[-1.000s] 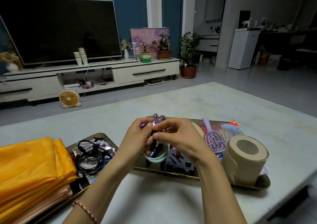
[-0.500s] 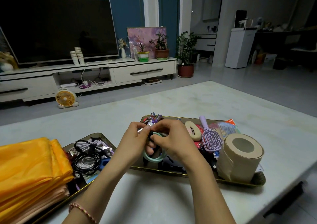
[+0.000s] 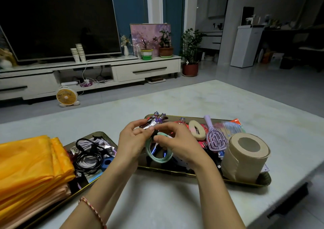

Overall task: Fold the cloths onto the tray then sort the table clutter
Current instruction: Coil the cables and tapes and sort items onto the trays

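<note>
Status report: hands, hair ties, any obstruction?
Left hand, right hand pinching mint hair ties above tray. Yellow cloths stacked. Tray crowded: brush, paper roll.

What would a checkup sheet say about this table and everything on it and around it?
Surface: pale table, carrying a left tray and a right tray.
Job's things: folded yellow cloths stacked on the left tray.
Clutter: hairbrush, paper roll, hair ring on the right tray.
Hands: left hand grips shiny sticks; right hand pinches green bands looped below them.
Cables: black and white cables coiled on the left tray.
Surroundings: television, small fan, potted plants.
</note>
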### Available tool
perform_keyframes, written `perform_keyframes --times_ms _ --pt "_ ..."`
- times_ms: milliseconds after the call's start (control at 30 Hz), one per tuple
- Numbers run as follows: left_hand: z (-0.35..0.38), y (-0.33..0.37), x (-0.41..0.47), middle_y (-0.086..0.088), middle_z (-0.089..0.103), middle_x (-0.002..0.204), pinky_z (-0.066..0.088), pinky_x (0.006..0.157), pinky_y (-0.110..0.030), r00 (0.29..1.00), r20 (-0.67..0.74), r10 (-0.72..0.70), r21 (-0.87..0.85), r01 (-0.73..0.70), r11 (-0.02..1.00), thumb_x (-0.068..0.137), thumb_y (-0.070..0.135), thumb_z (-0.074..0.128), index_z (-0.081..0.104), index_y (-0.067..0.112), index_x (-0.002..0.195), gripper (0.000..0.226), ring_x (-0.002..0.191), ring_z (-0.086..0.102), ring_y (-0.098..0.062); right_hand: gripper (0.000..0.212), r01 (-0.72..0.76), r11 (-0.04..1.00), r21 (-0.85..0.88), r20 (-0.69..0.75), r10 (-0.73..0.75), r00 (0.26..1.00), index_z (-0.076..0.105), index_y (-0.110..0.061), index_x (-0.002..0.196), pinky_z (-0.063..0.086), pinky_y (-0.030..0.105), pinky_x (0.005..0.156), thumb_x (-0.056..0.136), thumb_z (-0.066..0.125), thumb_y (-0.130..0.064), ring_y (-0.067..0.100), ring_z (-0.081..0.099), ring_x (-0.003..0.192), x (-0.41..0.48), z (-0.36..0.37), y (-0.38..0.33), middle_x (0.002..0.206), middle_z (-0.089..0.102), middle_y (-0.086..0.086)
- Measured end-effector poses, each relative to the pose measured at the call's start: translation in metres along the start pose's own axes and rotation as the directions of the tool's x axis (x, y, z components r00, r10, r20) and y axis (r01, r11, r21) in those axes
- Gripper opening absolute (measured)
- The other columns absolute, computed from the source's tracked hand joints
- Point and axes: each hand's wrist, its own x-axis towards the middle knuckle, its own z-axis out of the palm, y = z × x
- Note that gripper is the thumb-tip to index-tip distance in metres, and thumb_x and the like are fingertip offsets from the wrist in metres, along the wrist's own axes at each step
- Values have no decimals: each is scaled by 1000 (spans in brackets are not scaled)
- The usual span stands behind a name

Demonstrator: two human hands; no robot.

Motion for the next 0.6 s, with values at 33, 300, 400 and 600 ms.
perform_keyframes --times_ms 33,300,400,600 --pt "0 0 -1 6 61 49 42 40 -12 1000 -2 9 -15 -9 1000 86 3 62 57 10 108 23 42 57 -1 23 15 1000 1 10 -15 1000 67 -10 105 51 20 79 83 66 -4 1 61 81 0 -1 0 91 67 -3" --pt "5 -3 -1 -13 72 88 55 79 -34 995 52 -85 -13 86 996 97 29 46 69 12 92 29 81 68 -22 16 -46 996 81 -100 54 994 68 -14 95 41 9 54 83 66 -4 -4 57 60 -2 -9 3 79 64 -6" --pt "6 -3 2 -10 69 93 54 80 -30 989 54 -134 -5 135 991 98 23 45 65 12 89 24 83 67 -20 13 -120 987 106 -151 135 979 67 -14 91 46 15 55 83 65 -3 2 58 59 -5 -13 5 76 63 -2" --pt "2 2 1 -8 71 92 51 81 -30 982 100 -161 75 153 985 96 10 46 64 13 89 20 86 65 -19 12 -326 943 -60 -527 248 813 65 0 79 39 28 64 85 59 -7 30 60 78 -9 -29 26 87 63 11"
